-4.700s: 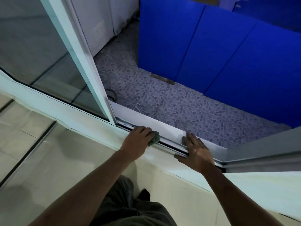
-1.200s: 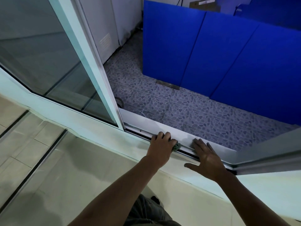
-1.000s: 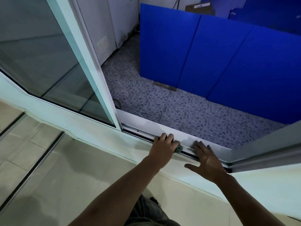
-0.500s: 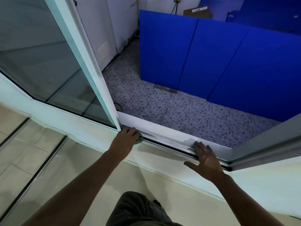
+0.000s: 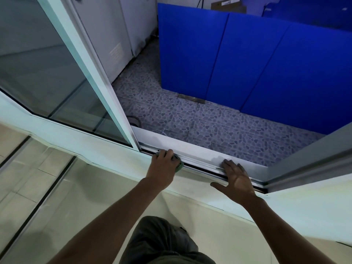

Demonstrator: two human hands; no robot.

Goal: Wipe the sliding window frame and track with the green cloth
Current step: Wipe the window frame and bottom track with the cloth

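The left hand (image 5: 163,164) curls around the green cloth (image 5: 179,164), pressing it into the track (image 5: 202,166), while the right hand (image 5: 237,180) lies spread flat on the frame (image 5: 190,147)

Beyond the opening lies a floor of grey pebble-patterned tiles (image 5: 219,126). Three blue panels (image 5: 247,60) stand upright on it, side by side, their edges touching. Behind them a brown cardboard box (image 5: 227,7) shows at the top edge. To the left stand pale grey cabinets (image 5: 114,35), one with a small vent grille (image 5: 115,54). Nearer, cream wall tiles (image 5: 47,187) run below the sill, crossed by a dark groove
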